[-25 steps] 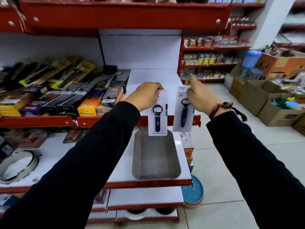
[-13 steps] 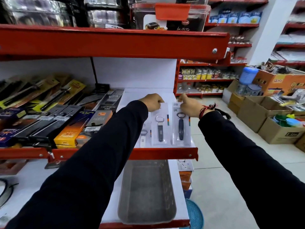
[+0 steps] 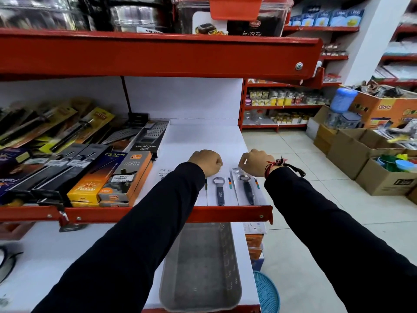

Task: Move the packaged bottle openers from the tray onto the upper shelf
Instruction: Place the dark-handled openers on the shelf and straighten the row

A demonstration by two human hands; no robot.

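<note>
Cards of bottle openers lie flat on the upper shelf, at centre frame, their lower ends close against its red front lip. The left hand is curled at the top edge of the middle card; the right hand is curled the same way at the top of the right-hand card. Both hands look pinched on the header ends, though the fingertips are tucked under the knuckles from here, so I cannot tell whether they grip or merely rest there. A third card peeks out in the same row, mostly hidden by the left sleeve.

Below, in the lower centre of the frame, the grey tray sits on the lower shelf and looks bare, so the move seems nearly done.

These packs should handle lightly: a stiff white backing card with a clear blister, the metal opener giving each a little weight toward the bottom. The glossy face is likely slippery, so the plain header strip at the top is the sensible place to pinch. Sliding them along the shelf should be easy; bending the card is the main risk.
</note>
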